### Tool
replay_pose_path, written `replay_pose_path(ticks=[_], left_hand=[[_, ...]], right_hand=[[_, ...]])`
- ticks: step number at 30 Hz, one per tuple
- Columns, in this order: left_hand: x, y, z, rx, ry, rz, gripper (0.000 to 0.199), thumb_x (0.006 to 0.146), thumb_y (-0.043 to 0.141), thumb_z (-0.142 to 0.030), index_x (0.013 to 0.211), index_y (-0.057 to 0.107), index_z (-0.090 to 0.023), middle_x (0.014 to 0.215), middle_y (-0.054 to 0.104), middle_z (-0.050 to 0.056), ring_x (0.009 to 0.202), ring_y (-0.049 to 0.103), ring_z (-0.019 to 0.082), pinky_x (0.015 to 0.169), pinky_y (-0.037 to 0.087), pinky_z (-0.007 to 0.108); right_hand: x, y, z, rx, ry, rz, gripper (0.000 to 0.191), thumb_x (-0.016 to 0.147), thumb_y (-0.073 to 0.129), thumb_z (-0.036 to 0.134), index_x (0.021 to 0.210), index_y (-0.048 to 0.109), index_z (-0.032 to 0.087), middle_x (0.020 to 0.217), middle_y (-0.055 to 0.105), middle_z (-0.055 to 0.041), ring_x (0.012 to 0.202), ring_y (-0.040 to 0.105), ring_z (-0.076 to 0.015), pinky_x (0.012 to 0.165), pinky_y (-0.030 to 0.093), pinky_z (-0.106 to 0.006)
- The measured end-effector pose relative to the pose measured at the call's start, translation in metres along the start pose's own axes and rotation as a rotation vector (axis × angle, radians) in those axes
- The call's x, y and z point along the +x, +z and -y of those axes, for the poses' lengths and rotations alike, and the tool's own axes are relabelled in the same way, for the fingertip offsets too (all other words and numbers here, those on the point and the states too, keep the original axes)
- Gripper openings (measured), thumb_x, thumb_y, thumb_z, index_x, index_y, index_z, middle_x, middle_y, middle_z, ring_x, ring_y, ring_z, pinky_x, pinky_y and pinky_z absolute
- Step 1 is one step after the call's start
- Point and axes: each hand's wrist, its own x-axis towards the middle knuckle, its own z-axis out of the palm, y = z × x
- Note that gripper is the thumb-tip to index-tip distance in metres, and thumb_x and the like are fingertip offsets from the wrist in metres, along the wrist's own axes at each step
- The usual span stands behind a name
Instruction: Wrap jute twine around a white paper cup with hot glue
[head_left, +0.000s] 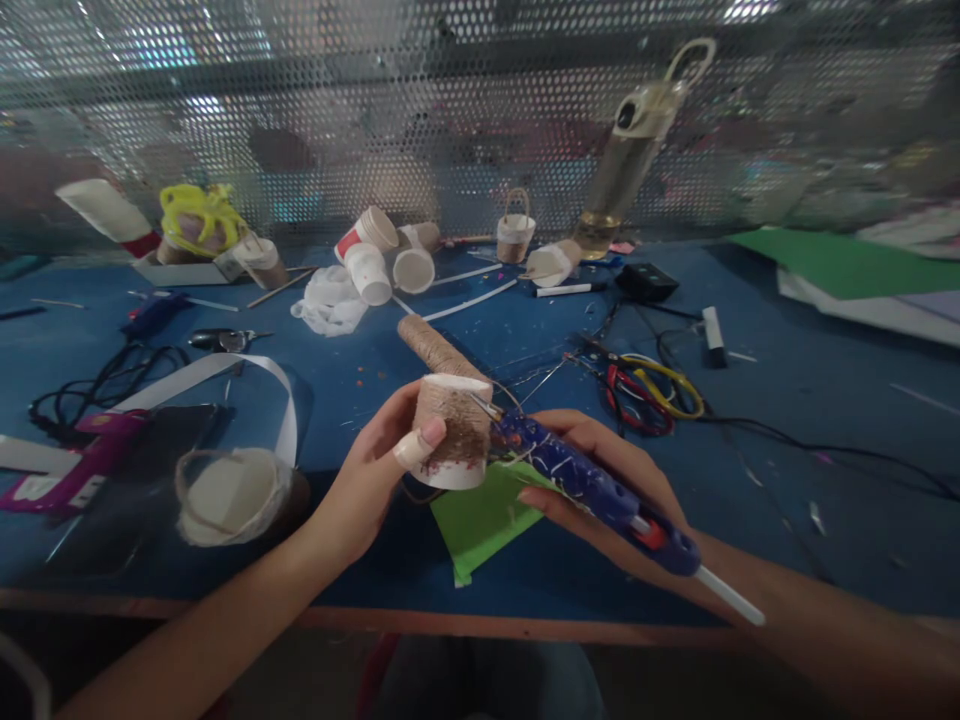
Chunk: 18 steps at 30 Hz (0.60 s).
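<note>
Over the blue table, the left hand grips a twine-wrapped paper cup, and the right hand holds a blue glue gun, nozzle close to the cup's upper edge. Gluing twine seems the step; the next move likely calls for steady aim.

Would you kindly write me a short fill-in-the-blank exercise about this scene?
1. The glue gun in the right hand is mostly ____ in colour.
2. On the left hand, a pale band wraps the ____.
3. Beneath the cup held by that hand lies a sheet coloured ____.

Missing words: blue; thumb; green.
</note>
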Motion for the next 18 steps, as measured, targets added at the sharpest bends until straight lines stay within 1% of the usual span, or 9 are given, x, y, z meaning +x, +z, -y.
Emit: replay_pose_path(ticks=[4,6,9,13,18], left_hand=[[0.001,-0.002,-0.001,-0.042,0.054,-0.014,0.035,0.089,0.065,-0.033,0.123,0.066,-0.026,0.127,0.069,0.005,0.12,0.061,0.027,0.095,0.05,0.033],[0.001,-0.003,-0.001,-0.051,0.088,-0.019,0.034,0.089,0.064,-0.034,0.122,0.066,-0.025,0.125,0.069,0.006,0.119,0.061,0.027,0.095,0.05,0.034],[0.001,-0.005,-0.001,-0.068,0.142,-0.039,0.035,0.088,0.065,-0.034,0.122,0.066,-0.025,0.125,0.068,0.006,0.12,0.06,0.028,0.098,0.05,0.037],[0.0,-0.005,-0.002,-0.069,0.219,-0.072,0.036,0.086,0.066,-0.035,0.121,0.068,-0.026,0.127,0.067,0.006,0.121,0.059,0.03,0.099,0.051,0.041],[-0.003,-0.005,-0.004,-0.068,0.27,-0.08,0.034,0.087,0.065,-0.033,0.121,0.068,-0.027,0.128,0.067,0.005,0.125,0.057,0.029,0.102,0.05,0.039]], right_hand=[[-0.001,-0.002,-0.002,0.036,-0.017,0.054,0.026,0.078,0.076,0.013,0.088,0.053,0.024,0.097,0.067,-0.0021,0.082,0.068,-0.0147,0.072,0.054,-0.027],[-0.003,-0.004,-0.004,0.074,-0.038,0.076,0.027,0.079,0.073,0.009,0.092,0.054,0.024,0.093,0.065,-0.0018,0.082,0.066,-0.0156,0.075,0.053,-0.029],[-0.005,-0.007,-0.004,0.107,-0.056,0.107,0.026,0.08,0.07,0.006,0.093,0.055,0.023,0.09,0.063,-0.0037,0.087,0.065,-0.0198,0.076,0.052,-0.034],[-0.008,-0.011,-0.003,0.052,-0.047,0.085,0.023,0.079,0.069,0.005,0.084,0.054,0.022,0.091,0.061,-0.0051,0.085,0.063,-0.0208,0.071,0.049,-0.036],[-0.009,-0.013,-0.003,0.071,-0.048,0.085,0.024,0.077,0.069,0.005,0.078,0.051,0.022,0.08,0.055,-0.002,0.08,0.061,-0.0201,0.067,0.048,-0.036]])
